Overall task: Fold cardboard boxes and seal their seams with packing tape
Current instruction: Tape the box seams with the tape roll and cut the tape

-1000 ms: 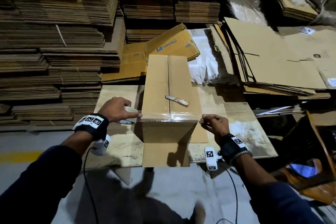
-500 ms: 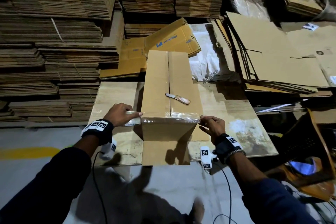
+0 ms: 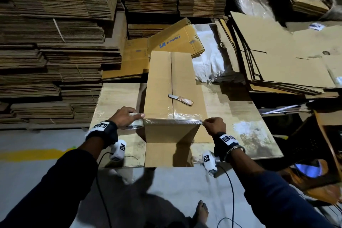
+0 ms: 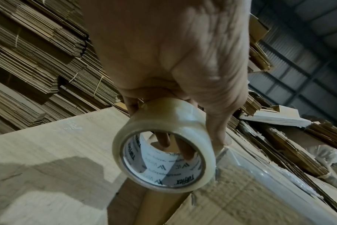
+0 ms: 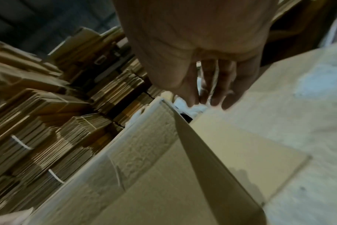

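Note:
A long brown cardboard box (image 3: 174, 83) lies on the wooden table (image 3: 240, 113), its top seam running away from me. A strip of clear tape (image 3: 174, 120) crosses its near top edge. My left hand (image 3: 127, 118) grips the clear tape roll (image 3: 136, 123) at the box's left corner, with fingers through the roll's core (image 4: 164, 161). At the right corner my right hand (image 3: 212, 126) pinches the tape's free end between thumb and fingers (image 5: 194, 97). A flap (image 3: 168, 152) hangs down at the box's near end.
A small knife (image 3: 181, 99) with a pale handle lies on top of the box. Tall stacks of flattened cardboard (image 3: 51, 52) stand left and behind, loose sheets (image 3: 277, 57) lean at the right. A printed flat carton (image 3: 174, 42) lies behind the box. A bare foot (image 3: 200, 213) shows below.
Both hands have lowered the stretched tape a little onto the box's near edge. The head view has moved slightly closer. The knife has not moved.

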Tool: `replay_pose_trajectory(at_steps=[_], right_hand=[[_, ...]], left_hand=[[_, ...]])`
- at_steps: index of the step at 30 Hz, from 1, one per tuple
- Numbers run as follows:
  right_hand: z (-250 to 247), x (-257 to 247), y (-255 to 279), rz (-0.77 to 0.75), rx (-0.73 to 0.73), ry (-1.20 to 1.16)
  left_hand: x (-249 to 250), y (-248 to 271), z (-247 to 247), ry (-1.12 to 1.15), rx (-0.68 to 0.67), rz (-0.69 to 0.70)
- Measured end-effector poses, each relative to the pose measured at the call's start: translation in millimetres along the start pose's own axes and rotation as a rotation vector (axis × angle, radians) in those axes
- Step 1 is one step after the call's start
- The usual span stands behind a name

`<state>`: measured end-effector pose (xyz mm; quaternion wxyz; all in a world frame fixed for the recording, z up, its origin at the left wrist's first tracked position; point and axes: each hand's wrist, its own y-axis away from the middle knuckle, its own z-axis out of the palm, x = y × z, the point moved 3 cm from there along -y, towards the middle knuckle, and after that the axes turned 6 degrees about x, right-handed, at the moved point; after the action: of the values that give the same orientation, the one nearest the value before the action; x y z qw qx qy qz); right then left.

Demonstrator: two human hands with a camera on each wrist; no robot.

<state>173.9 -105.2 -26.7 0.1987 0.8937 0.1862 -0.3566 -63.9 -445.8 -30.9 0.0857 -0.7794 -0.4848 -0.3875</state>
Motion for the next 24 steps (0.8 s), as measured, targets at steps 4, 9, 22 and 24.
replay_pose_trajectory(at_steps=[4,9,22,24], right_hand=[[-5,-41,13,-0.356,0.228,0.132],[55,-97,57,-0.885,0.113,0.196],[167,-131,70,-1.445,-0.288,0.821],[169,-129,69,-1.460,-0.282,0.822]], left_hand=[[5,5,0,-0.012,-0.020,0.013],[13,6,-2,-0.027,-0.032,0.021],[4,7,5,0.052,0.046,-0.102],[5,7,4,0.066,0.047,-0.102]])
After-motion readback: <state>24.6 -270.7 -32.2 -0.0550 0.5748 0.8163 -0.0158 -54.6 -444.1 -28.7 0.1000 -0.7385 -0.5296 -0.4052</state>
